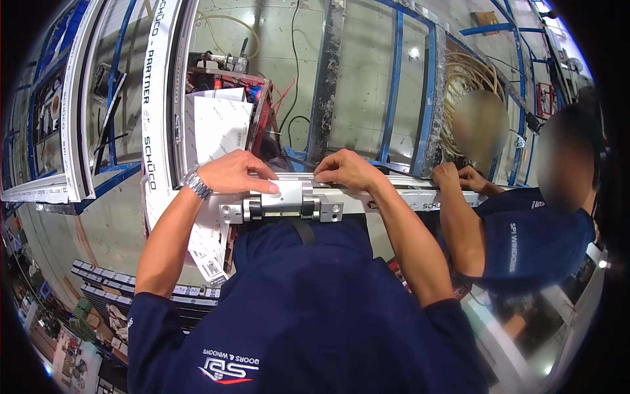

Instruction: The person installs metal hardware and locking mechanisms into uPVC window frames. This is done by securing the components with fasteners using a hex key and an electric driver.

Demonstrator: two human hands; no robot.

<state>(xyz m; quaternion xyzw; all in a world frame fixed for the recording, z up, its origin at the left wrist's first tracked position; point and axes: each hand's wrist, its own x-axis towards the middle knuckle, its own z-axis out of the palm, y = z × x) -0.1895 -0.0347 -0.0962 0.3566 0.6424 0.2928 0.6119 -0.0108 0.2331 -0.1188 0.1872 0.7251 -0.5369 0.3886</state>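
Note:
A silver and black metal hinge (pixel 282 199) sits at the near edge of a white frame profile (pixel 354 199) in front of my body. My left hand (pixel 237 174), with a metal watch at its wrist, rests at the hinge's left end, thumb on its silver plate and fingers bent over the profile. To the right of the hinge, my right hand (pixel 346 171) is at the profile's far edge with its fingertips pinched together. What lies between those fingertips, if anything, is too small to make out.
A co-worker (pixel 525 230) stands at the right, both hands at the profile. Behind the profile are blue metal racks (pixel 392 85) and a coiled hose (pixel 459 72). A red tool box (pixel 261 111) with papers (pixel 223 125) stands beyond my left hand. Tall white profiles (pixel 155 85) are at the left.

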